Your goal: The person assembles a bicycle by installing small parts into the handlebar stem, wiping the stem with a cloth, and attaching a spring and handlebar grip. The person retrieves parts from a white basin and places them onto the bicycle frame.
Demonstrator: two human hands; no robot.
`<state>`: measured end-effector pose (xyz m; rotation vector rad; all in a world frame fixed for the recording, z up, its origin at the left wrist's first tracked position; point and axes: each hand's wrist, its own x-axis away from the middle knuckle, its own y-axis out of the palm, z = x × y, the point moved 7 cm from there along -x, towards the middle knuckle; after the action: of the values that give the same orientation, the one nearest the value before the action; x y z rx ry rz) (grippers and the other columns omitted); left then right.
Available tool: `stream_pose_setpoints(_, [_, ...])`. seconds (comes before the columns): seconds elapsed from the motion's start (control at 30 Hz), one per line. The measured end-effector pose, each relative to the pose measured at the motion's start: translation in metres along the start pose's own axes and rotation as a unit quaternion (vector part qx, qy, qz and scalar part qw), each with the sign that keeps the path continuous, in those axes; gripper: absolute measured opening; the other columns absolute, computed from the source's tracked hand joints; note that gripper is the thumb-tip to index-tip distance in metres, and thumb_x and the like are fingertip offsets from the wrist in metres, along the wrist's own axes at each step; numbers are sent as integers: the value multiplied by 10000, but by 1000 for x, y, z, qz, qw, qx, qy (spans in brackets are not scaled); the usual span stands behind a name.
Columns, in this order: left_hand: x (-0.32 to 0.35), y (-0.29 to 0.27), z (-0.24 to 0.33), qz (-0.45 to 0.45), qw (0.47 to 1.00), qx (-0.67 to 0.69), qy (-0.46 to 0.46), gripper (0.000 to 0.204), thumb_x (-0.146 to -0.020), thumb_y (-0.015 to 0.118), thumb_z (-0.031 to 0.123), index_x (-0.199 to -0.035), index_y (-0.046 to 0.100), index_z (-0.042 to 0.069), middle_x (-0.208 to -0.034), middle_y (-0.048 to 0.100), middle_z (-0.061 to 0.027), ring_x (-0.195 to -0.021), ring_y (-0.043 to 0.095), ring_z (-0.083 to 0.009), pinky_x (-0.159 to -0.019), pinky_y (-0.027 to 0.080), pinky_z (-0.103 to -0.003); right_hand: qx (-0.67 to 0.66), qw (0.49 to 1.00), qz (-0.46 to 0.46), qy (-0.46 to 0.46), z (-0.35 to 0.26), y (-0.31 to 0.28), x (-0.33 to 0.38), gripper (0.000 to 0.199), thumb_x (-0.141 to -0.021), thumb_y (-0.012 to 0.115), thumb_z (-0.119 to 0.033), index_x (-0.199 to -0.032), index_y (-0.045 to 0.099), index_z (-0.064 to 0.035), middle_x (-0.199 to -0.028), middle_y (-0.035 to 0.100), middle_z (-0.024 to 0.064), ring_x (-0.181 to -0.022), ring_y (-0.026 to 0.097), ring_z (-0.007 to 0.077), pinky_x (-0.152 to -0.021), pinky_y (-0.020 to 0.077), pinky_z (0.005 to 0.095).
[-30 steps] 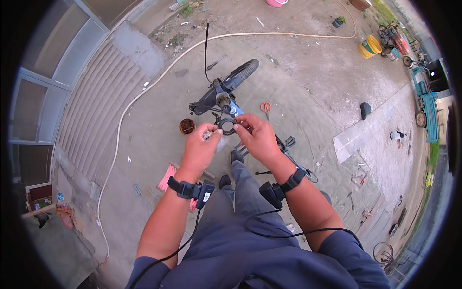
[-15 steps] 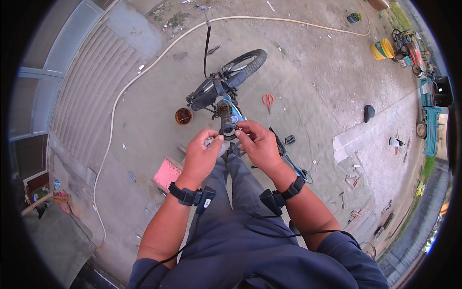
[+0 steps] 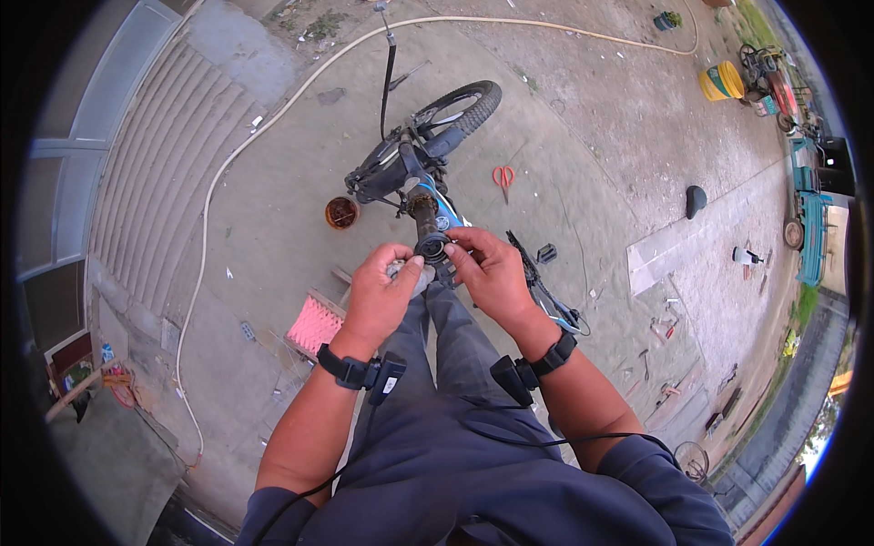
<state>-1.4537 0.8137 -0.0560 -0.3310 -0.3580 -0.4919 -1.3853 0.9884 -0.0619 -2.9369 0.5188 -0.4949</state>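
One pale hose (image 3: 205,218) bends across the ground at the left. Next come a pink, textured block (image 3: 315,322) and a round tub (image 3: 341,213) with dark brown contents. The left hand (image 3: 381,284) has its thumb and fingers pinched on the near left edge of a black ring (image 3: 433,246); something pale and crumpled shows beside that thumb. The ring is at the near end of the bicycle's dark tube (image 3: 424,215), though I cannot tell whether they touch. The right hand (image 3: 493,273) clamps the ring's right edge between thumb and fingers. Beyond it lie red-handled scissors (image 3: 503,177), and farther right stand a yellow bucket (image 3: 719,82) and a teal cart (image 3: 808,232).
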Motion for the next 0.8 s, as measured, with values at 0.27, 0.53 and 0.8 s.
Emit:
stream_pose_setpoints(0.27, [-1,-2,4,3,1000,-29,8,182,-958,710,170,-1002,661,0,-911,683,-106,-828,637,-186,-776,515,-332,15,1000,-5,-1,-3,1,-2,210,-995,701,-72,-1196,701,-13,-910,695,29,-701,623,68,-602,527,249])
stream_pose_setpoints(0.53, [-3,-3,2,-3,1000,-23,-2,178,-959,702,168,-1008,662,2,-917,686,-113,-831,640,-188,-773,516,-334,13,1000,-12,21,-9,1,-2,216,-992,707,-81,-1196,704,-12,-931,706,41,-696,640,77,-602,531,253])
stream_pose_setpoints(0.8, [-2,-1,-1,-18,999,-28,-19,190,-953,702,179,-1003,662,0,-934,690,-139,-839,654,-231,-785,518,-352,54,998,-10,-19,-20,-3,-4,229,-979,722,-90,-1197,712,-21,-941,709,60,-693,661,93,-605,533,260])
